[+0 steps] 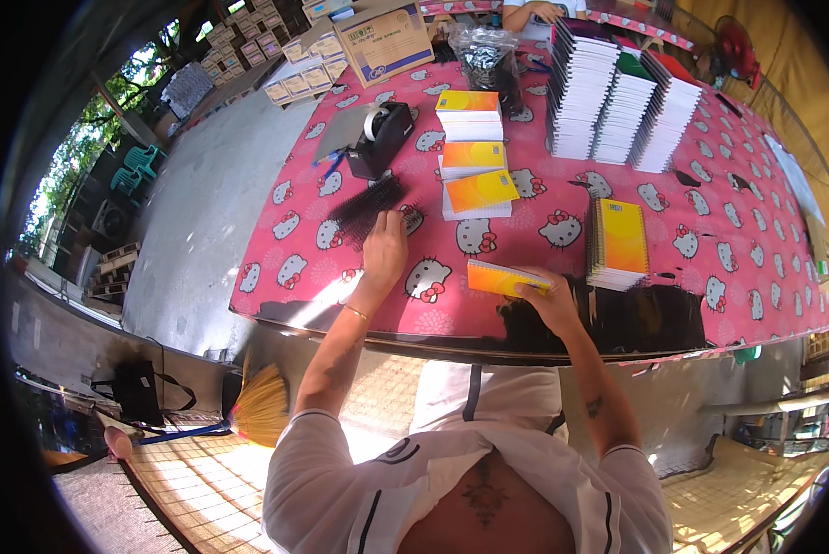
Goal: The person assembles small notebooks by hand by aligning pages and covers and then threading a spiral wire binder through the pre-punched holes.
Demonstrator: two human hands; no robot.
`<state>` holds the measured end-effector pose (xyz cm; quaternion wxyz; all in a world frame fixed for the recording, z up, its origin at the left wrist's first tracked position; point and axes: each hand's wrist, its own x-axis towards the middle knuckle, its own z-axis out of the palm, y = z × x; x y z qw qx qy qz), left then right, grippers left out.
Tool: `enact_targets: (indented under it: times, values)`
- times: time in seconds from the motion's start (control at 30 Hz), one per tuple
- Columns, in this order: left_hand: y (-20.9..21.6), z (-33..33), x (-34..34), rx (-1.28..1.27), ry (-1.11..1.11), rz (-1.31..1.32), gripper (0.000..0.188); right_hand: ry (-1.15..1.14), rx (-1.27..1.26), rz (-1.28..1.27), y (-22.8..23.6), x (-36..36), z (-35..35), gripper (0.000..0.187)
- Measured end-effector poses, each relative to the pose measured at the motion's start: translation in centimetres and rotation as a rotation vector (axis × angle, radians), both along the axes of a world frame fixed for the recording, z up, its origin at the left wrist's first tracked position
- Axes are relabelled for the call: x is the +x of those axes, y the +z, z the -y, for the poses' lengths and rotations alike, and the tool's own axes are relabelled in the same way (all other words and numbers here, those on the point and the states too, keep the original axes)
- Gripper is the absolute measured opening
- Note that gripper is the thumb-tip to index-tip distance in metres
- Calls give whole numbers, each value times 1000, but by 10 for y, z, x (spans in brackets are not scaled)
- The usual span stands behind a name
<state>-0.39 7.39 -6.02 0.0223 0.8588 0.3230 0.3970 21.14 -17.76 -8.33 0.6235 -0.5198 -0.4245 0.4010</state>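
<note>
My left hand (387, 249) reaches to the near edge of a loose pile of black spiral binding coils (366, 205). Its thumb and fingers are pinched together on a coil there. Low over the table's front edge, my right hand (553, 303) grips a small notebook (496, 279) with a yellow-orange cover, held tilted with its white page edge upward. To the right of that hand stands a stack of spiral-bound yellow notebooks (622, 240). Ahead lie three piles of yellow-covered pads, the nearest being a pad pile (481, 194) set slightly askew.
Behind the coils sits a black tape dispenser (382, 138) beside blue pens (330, 162). Tall stacks of spiral notebooks (581, 92) rise at the back right. A cardboard box (384, 44) and a plastic bag (486, 63) stand farther back. Another person's hand (546, 13) shows across the pink tablecloth (470, 319).
</note>
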Motion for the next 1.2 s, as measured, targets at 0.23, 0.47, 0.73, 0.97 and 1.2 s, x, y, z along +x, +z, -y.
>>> enact_targets:
  times: [0.23, 0.47, 0.73, 0.97, 1.2]
  values:
    - [-2, 14, -1, -155, 33, -71, 13, -49, -10, 46, 1, -6, 1, 28]
    - [18, 3, -10, -1327, -140, 171, 27, -67, 6, 61, -6, -5, 2, 27]
    - [28, 97, -2, -556, -488, 216, 18, -76, 33, 84, -6, -7, -1, 26]
    - [24, 97, -5, -481, -364, 128, 12, -54, -1, 79, -1, -8, 1, 26]
    - [45, 85, 3, -490, -504, 45, 18, -39, 9, 136, -6, -3, 1, 26]
